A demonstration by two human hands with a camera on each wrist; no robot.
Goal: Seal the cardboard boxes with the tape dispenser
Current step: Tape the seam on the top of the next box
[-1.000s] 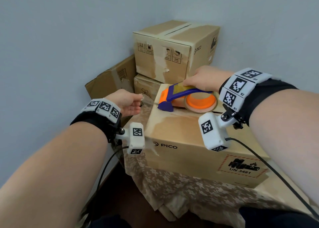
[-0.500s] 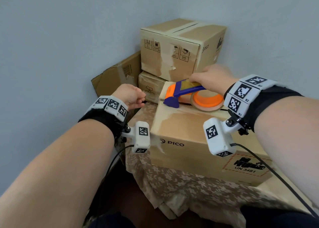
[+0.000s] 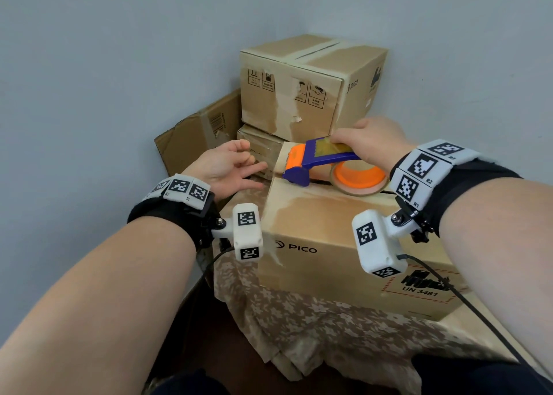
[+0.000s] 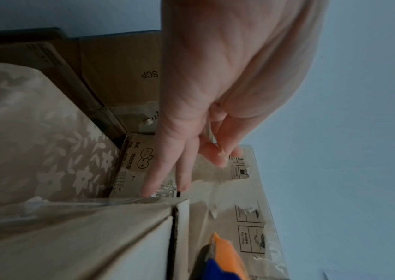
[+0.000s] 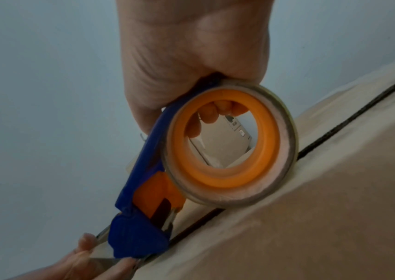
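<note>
Technician A: Report the position of the tape dispenser [image 3: 321, 162].

Technician B: It is sitting on top of the front cardboard box [image 3: 329, 230], at the far left end of the top seam [image 5: 350, 117]. Its blue nose is pointing toward the box's left edge, and the orange-cored tape roll [image 5: 231, 145] is touching the top face beside the seam.

Technician A: Report the right hand [image 3: 369, 142].

Technician B: It is grasping the dispenser from above. The fingers are wrapping over the blue frame, and in the right wrist view fingertips [image 5: 212, 113] are showing through the roll's core.

Technician A: Report the left hand [image 3: 223, 167].

Technician B: It is hovering just left of the box's far corner, near the dispenser nose. The fingers are extended and loosely spread, not clenched. In the left wrist view two fingers [image 4: 165, 170] are reaching down to a clear tape strip [image 4: 124, 201] lying along the box edge. Whether they are pinching it cannot be determined.

Technician A: Report the surroundings.

Technician B: The box is resting on a floral cloth [image 3: 299, 320]. Behind it, stacked boxes [image 3: 299, 92] are standing against a blue-grey wall [image 3: 119, 65], with a leaning box [image 3: 203, 131] at their left.
</note>
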